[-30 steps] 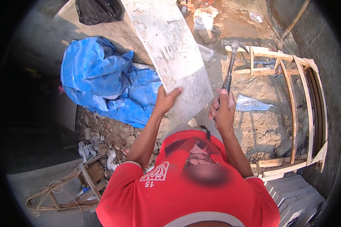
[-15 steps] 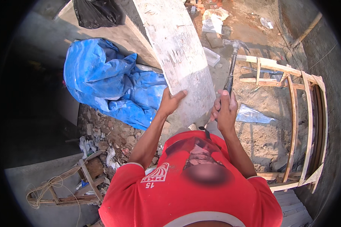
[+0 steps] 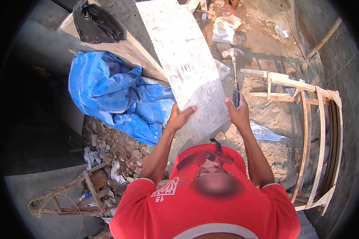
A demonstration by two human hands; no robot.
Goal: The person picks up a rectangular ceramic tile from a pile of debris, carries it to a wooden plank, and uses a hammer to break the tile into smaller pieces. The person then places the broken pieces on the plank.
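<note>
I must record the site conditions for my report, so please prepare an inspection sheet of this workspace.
Surface: sandy, uneven ground.
Held things: pale board, hammer.
Clutter: rubble, blue tarp, black plastic bag.
Hands: left hand grips the pale board's left edge; right hand holds the hammer's handle, contact with board unclear.
Cables: thin pale coil at lower left; cord or wire, cannot tell.
Surroundings: slatted wooden frame at right, grey wall, another person's feet at top.
</note>
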